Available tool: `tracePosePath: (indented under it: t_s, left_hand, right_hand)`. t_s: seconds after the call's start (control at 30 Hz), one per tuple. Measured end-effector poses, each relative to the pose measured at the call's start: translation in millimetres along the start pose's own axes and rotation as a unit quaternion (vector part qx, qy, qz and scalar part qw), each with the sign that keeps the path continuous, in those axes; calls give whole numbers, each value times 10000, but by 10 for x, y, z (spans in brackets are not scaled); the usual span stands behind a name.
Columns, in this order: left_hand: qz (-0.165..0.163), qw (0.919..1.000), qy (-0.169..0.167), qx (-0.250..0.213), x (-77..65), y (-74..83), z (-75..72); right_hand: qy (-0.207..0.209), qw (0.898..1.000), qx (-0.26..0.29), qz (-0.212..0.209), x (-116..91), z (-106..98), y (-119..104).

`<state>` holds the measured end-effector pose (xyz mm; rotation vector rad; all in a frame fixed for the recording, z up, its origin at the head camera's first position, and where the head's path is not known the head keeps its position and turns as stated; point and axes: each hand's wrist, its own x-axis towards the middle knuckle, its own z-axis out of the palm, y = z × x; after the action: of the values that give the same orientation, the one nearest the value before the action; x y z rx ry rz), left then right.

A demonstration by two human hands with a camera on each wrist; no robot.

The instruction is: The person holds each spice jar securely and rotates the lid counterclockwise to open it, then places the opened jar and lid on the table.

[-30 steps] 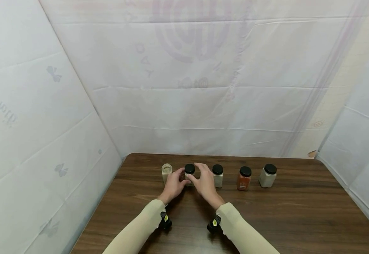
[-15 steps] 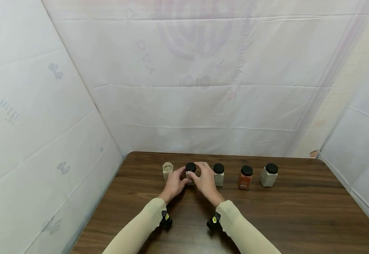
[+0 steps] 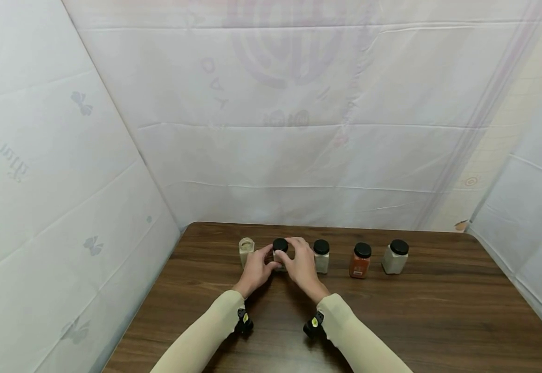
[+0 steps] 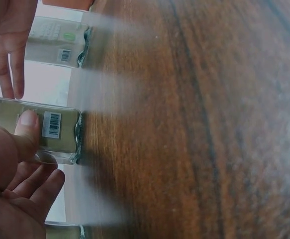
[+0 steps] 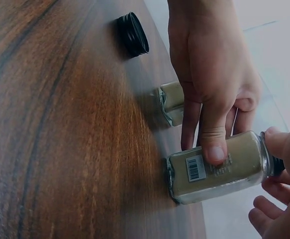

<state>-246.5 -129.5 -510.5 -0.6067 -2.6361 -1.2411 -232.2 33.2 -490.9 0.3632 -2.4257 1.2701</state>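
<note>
A square glass jar of greenish-tan powder [image 5: 234,174] stands between my hands, its black lid [image 3: 280,245] on. My left hand [image 3: 256,271] grips the jar's body, with the thumb across the face near a barcode label [image 4: 51,124]. At the lid, my right hand [image 3: 301,267] pinches the rim with thumb and fingers, as the right wrist view shows. Just left of my left hand is a lidless jar [image 3: 246,252] of similar powder, partly covered by that hand. A loose black lid [image 5: 133,35] lies on the table in the right wrist view.
To the right, a pale jar [image 3: 321,257], an orange-red jar [image 3: 360,260] and another pale jar [image 3: 395,257] stand in the row, all with black lids. The brown wooden table [image 3: 438,311] ends at a white fabric wall [image 3: 298,155] behind them.
The head view has shifted slightly. Both hands keep nearly the same hold on the jar and its lid, and the other jars stay put.
</note>
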Motion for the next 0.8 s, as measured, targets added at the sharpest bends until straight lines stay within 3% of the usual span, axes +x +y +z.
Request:
tracePosePath:
  t_s: [0.3, 0.53, 0.8]
  left_hand:
    - [42, 9999, 63, 72, -2, 1, 0]
    - [86, 9999, 22, 66, 6, 12, -13]
    - [38, 9999, -95, 29, 5, 16, -24]
  right_hand:
    - [-23, 9998, 4, -176, 6, -7, 8]
    - [-300, 9990, 65, -339, 27, -45, 22]
    - [-538, 9984, 25, -180, 26, -58, 16]
